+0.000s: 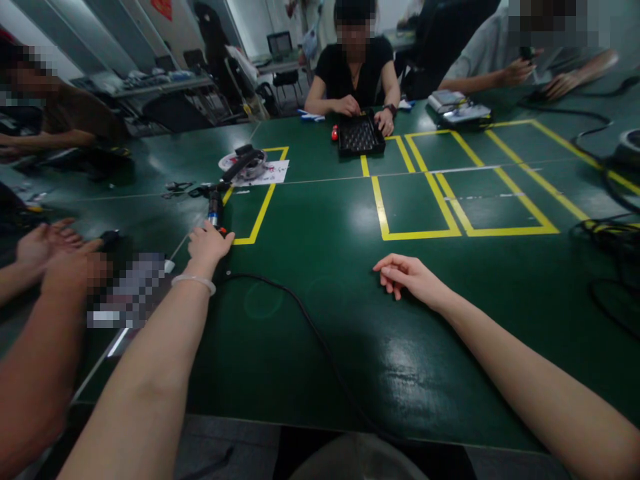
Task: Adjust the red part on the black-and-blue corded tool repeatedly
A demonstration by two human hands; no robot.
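My left hand (pixel 207 245), with a pale bangle at the wrist, reaches out over the near end of a black cylindrical tool (pixel 215 208) with a blue band. Its thumb stands apart to the right, and an orange bit shows between thumb and fingers; whether it touches the tool is hard to see. A black cable (pixel 300 303) runs from beside that hand towards the near table edge. My right hand (pixel 403 275) is low over the green tabletop (pixel 310 360), fingers loosely bent and apart, holding nothing.
Yellow tape outlines (pixel 423 235) mark the table. Beyond the tool lie a tape-like roll (pixel 250 167) and white paper (pixel 277 171). Across the table, a person handles a black tray (pixel 361 139). At left, a co-worker's hands (pixel 55 247) are close to my left arm. Black cables (pixel 620 247) lie right.
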